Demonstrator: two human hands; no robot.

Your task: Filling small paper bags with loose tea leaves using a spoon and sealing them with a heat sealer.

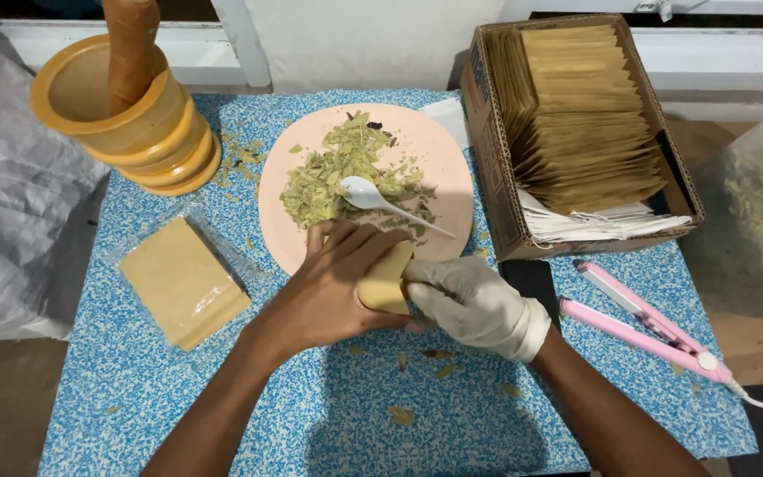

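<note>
You clamped both your bare left hand [328, 296] and gloved right hand [474, 305] around one tan sachet [384, 283], unfilled, with leaves [337, 177] left heaped on the plate [439, 159].

Open blue tabletop [452, 424] lies bare near the front edge (only leaf crumbs there). Farther back the way is crowded: pink plate [439, 150] in the middle, wooden mortar [125, 124] back left, packet stack [183, 283] left, cardboard box [496, 177] and pink sealer [646, 327] right.
</note>
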